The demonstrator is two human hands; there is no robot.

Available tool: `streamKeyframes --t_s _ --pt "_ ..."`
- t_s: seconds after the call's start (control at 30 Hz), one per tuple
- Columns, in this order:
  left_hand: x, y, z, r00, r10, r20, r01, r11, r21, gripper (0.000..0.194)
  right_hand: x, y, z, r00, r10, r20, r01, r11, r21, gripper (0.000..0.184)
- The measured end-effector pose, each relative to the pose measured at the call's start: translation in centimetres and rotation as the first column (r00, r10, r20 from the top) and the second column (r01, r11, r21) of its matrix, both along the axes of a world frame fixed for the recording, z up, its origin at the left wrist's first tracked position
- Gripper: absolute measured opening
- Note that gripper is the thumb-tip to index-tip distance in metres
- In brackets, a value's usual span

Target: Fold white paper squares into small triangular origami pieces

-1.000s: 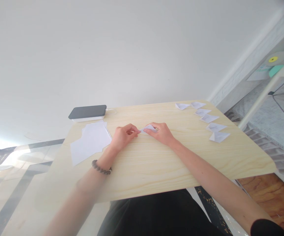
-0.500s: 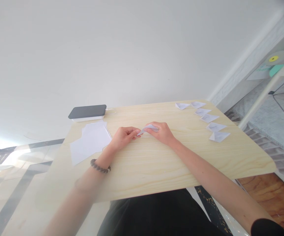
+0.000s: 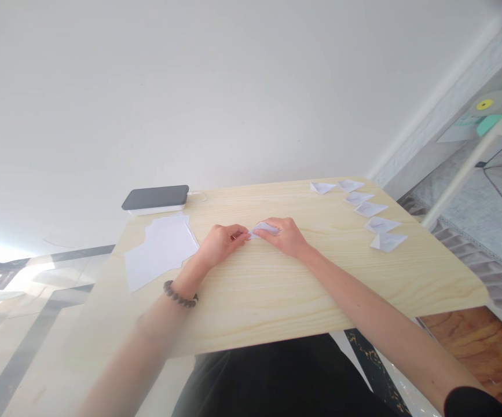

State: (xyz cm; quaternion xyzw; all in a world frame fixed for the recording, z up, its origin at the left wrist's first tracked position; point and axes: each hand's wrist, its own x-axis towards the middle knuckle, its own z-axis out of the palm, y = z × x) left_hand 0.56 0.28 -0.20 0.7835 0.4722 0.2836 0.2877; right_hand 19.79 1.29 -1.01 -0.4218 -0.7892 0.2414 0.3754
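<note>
Two hands at mid-table (image 3: 277,289), both pinched on one small folded paper (image 3: 263,228): left hand (image 3: 222,243) at its left tip, right hand (image 3: 286,234) over its right half. Paper lower and flatter than half a second ago, left tip pressed down; fold being creased. Folded pieces (image 3: 366,209) far right, sheets (image 3: 161,249) left, phone (image 3: 156,198) far left: unchanged.

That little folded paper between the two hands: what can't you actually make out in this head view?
- Small folded paper: its shape and creases, too small and partly covered by the fingers of the left hand and by the right hand.
- Six folded pieces at the table's right: any marks on them, too small.
- Phone: its screen, seen edge-on.
- Paper stack: sheet count, overlapped.
</note>
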Motion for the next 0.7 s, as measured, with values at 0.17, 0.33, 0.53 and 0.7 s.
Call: streamKeyframes --t_s 0.17,0.33,0.53,0.7 --pt "-0.04 -0.24 0.0 0.998 0.015 0.058 -0.013 0.999 -0.032 0.031 0.1 0.01 0.11 0.999 -0.048 0.015 0.049 0.998 -0.035 0.03" --pt "-0.04 -0.31 0.11 1.0 -0.009 0.024 0.01 0.999 -0.05 0.033 0.14 -0.16 0.28 0.999 -0.032 0.003 0.032 0.998 -0.055 0.029" --pt "-0.13 -0.18 0.05 0.998 -0.004 0.068 0.012 0.994 -0.113 0.036 0.1 0.12 0.08 0.994 -0.056 -0.099 0.046 0.993 -0.106 0.031" --pt "-0.39 0.06 -0.09 0.992 0.081 0.1 -0.068 0.99 -0.126 0.036 0.44 0.77 -0.29 0.956 -0.068 -0.284 -0.029 0.945 -0.325 0.047"
